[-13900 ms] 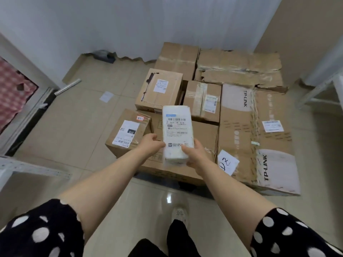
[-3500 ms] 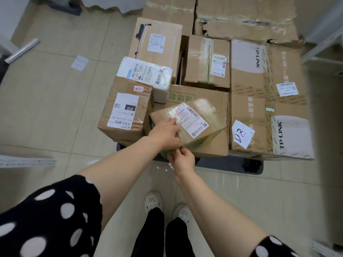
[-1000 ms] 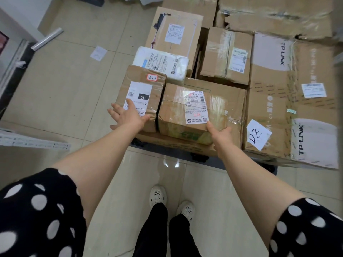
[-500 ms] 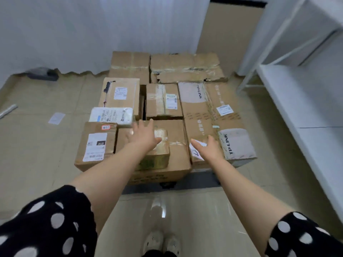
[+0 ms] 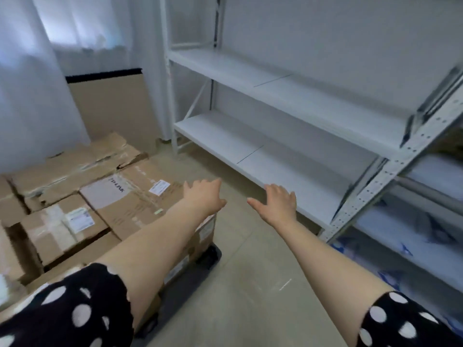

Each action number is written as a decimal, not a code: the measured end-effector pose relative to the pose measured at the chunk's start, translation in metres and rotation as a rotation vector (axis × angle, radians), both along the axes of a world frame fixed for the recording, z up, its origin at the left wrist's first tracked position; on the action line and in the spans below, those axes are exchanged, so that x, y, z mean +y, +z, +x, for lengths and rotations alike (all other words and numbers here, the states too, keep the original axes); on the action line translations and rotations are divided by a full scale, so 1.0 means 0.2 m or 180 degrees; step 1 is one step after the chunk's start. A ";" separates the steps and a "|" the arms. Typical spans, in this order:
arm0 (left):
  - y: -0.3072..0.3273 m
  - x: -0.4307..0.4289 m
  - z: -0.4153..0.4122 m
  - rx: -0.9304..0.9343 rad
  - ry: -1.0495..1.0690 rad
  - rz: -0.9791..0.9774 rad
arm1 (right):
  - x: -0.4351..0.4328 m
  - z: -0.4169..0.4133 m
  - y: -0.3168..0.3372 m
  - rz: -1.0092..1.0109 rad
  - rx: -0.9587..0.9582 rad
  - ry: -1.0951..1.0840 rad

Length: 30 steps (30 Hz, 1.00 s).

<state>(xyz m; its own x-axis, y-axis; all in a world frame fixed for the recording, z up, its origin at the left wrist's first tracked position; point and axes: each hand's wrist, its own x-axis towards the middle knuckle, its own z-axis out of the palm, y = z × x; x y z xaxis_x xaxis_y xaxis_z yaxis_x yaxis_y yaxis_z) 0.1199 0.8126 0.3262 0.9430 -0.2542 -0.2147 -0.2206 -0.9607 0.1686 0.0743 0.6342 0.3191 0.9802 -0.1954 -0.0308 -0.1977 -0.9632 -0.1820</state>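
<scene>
Over floor [image 5: 235, 249] between box [image 5: 130, 206] and shelf [image 5: 273, 159]: left hand [image 5: 204, 196], right hand [image 5: 278, 204] spread.

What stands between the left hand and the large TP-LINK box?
Nothing visible. The left hand, open and empty, is at the right edge of the TP-LINK box, with no object between them. The right hand, also open, is nearer the white shelf.

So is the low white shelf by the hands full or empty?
Empty. The low shelf shows only bare white board, with no item lying on it. The left hand and right hand are spread near it, holding nothing.
</scene>
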 end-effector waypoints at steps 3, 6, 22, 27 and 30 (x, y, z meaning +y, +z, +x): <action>0.11 -0.42 -0.05 -0.0169 -0.0439 -0.0002 | -0.38 -0.14 0.08 -0.0053 -0.0048 -0.0355; 0.20 -0.87 -0.14 -0.0370 -0.0863 -0.0073 | -0.77 -0.31 0.15 -0.0019 -0.0164 -0.0711; 0.38 -3.03 -0.89 -0.0448 -0.2361 -0.0559 | -2.58 -1.42 0.31 0.0979 -0.0654 -0.2158; 0.36 -3.41 -0.86 -0.0498 -0.2494 -0.0393 | -2.90 -1.48 0.29 0.1101 -0.0686 -0.2331; 0.33 -3.64 -0.81 -0.0591 -0.2579 -0.0310 | -3.10 -1.44 0.28 0.1104 -0.0683 -0.2402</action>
